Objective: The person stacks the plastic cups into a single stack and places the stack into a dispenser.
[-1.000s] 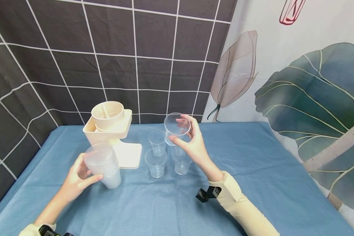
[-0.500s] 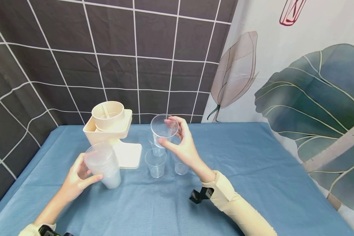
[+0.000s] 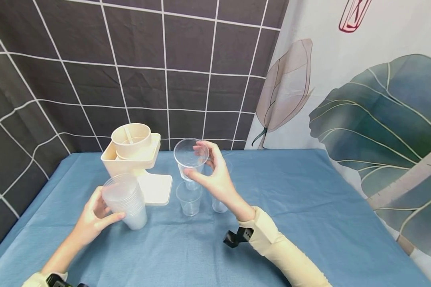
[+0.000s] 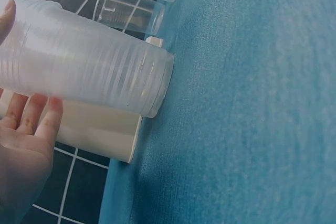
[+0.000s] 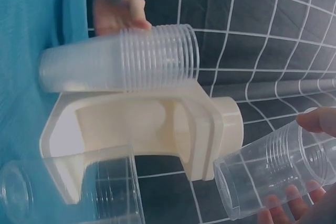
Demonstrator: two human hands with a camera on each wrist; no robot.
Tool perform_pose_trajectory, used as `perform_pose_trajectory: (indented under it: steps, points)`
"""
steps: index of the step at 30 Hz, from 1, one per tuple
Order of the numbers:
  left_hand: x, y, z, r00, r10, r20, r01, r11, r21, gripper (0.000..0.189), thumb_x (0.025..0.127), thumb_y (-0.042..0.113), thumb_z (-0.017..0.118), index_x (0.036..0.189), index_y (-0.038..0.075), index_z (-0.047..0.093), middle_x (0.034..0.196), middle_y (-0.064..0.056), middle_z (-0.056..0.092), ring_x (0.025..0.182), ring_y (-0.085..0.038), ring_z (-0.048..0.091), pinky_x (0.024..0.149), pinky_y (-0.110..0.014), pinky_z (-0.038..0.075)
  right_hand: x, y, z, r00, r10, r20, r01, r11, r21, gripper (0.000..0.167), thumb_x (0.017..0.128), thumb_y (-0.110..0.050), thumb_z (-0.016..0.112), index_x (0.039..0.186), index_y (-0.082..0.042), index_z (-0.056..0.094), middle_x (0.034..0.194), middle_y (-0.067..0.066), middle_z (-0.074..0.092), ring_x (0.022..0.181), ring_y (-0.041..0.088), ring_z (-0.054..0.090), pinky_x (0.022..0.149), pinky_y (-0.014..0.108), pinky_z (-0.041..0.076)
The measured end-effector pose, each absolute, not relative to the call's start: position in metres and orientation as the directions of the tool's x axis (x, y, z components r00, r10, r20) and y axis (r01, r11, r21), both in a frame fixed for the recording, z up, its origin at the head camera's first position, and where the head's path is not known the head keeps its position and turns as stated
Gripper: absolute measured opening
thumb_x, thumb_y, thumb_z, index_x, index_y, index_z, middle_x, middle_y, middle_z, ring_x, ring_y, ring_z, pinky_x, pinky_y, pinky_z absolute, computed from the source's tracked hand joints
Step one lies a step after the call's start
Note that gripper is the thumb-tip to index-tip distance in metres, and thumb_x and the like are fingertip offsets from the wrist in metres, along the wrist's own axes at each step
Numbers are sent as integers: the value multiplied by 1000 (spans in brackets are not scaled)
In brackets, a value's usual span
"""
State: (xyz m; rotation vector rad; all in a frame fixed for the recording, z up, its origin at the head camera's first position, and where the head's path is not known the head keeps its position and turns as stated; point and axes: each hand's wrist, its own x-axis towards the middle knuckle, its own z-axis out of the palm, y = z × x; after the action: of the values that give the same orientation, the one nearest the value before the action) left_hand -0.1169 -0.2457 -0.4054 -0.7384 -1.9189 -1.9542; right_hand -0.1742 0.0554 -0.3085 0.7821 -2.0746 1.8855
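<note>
My left hand (image 3: 98, 215) grips a tall stack of nested translucent plastic cups (image 3: 129, 203), slightly tilted, its base at the blue cloth. In the left wrist view, fingers lie along one side of the stack (image 4: 100, 56) and the thumb along the other. My right hand (image 3: 217, 177) holds a single clear plastic cup (image 5: 268, 169) by its sides, raised above the cups on the table. Below it stands a clear cup (image 3: 189, 203), upright. Another clear cup (image 3: 219, 206) is partly covered by my right hand, and the held cup overlaps the spot behind the front one.
A cream-coloured stand (image 3: 156, 191) with a round cup-like top (image 3: 131, 141) is behind the stack, left of the single cups. Blue cloth (image 3: 309, 199) covers the table. A dark gridded backdrop (image 3: 136, 87) rises directly behind.
My right hand has carried the clear cup leftward, from above the right-hand cups to above the left-hand ones. The left hand and its cup stack have stayed in place.
</note>
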Motion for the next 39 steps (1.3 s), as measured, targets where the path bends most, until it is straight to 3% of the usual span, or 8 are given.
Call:
perform_pose_trajectory:
  steps: [11, 27, 32, 39]
  points:
    - [-117, -246, -405, -823, 137, 551, 549, -55, 834, 75, 64, -35, 56, 126, 7, 46, 121, 7, 59, 112, -1, 56, 92, -10, 45, -171, 43, -305, -815, -252, 522, -538, -6, -843, 65, 75, -1, 75, 132, -6, 43, 129, 15, 56, 119, 27, 54, 101, 49, 43]
    - [-116, -246, -404, -814, 145, 562, 556, -84, 827, 75, 64, -35, 56, 126, 6, 46, 121, 5, 60, 111, -2, 56, 91, -10, 45, -166, 23, -300, -799, -262, 542, -552, -41, -833, 67, 76, -1, 74, 133, -5, 41, 132, 15, 56, 121, 33, 53, 100, 44, 44]
    - [-116, -246, -405, -808, 150, 569, 562, -89, 822, 75, 64, -36, 56, 126, 6, 46, 121, 5, 60, 112, -2, 57, 91, -11, 45, -164, 19, -299, -795, -278, 540, -541, -80, -837, 65, 76, 1, 73, 132, -4, 40, 133, 17, 55, 122, 38, 51, 100, 49, 42]
    - [-116, -246, -405, -817, 149, 557, 553, -68, 830, 74, 65, -35, 56, 125, 7, 46, 121, 7, 59, 112, -1, 56, 91, -10, 45, -162, 11, -298, -774, -307, 554, -551, -107, -828, 66, 76, 2, 73, 132, -4, 40, 134, 16, 55, 123, 27, 53, 102, 48, 43]
